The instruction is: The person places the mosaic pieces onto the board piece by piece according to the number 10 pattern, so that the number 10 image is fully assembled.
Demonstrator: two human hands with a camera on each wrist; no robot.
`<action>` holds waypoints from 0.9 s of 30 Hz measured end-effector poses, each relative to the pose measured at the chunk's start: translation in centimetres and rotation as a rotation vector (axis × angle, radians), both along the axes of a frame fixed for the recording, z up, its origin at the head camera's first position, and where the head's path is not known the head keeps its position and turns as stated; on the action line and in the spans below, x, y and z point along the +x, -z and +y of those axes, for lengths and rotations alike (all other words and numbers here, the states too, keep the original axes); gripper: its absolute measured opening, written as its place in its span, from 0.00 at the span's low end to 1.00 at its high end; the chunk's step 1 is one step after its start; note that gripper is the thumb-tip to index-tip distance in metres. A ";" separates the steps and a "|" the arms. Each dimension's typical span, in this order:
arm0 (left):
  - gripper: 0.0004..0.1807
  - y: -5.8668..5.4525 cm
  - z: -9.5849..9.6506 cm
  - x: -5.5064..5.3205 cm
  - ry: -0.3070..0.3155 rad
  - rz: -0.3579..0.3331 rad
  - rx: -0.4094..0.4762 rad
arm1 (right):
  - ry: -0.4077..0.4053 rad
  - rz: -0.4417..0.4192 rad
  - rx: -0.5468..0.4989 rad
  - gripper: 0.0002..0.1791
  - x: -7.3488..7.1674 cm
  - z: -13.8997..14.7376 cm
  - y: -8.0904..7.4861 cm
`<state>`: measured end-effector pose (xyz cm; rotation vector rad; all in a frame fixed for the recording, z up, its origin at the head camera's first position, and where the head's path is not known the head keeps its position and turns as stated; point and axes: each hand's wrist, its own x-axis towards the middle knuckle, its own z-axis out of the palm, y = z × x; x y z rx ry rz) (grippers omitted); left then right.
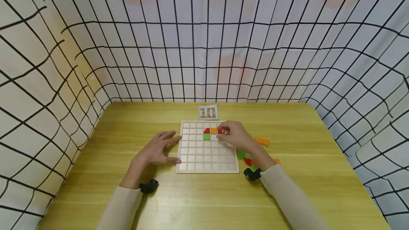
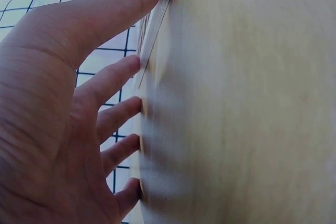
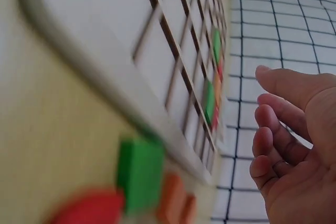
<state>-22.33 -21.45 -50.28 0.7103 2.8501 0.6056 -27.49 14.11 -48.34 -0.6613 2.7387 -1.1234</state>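
Head view: left hand (image 1: 158, 150), fingers spread, touches the board (image 1: 195, 152), likely steadying it; right hand (image 1: 238, 136), thumb apart, hovers empty by tiles (image 1: 213, 130).

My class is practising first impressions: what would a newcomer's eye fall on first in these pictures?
Probably the black-gridded pale walls behind and beside the table. Next, perhaps, the red, orange and green pieces in the upper part of the board. Then the left hand at the board's left edge and the right hand over its upper right.
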 end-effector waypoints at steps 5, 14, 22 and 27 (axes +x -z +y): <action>0.51 0.2 0.0 0.0 0.004 0.003 -0.006 | 0.020 0.058 0.019 0.15 0.6 2.7 -1.1; 0.51 0.0 0.1 0.2 -0.003 0.009 0.002 | 0.071 0.104 0.082 0.19 1.5 7.7 -1.1; 0.52 0.2 0.1 0.3 -0.002 0.003 0.004 | 0.101 0.127 0.115 0.23 2.0 11.6 0.4; 0.51 0.3 0.0 0.3 0.000 0.011 0.015 | 0.098 0.111 0.129 0.24 2.1 13.3 1.1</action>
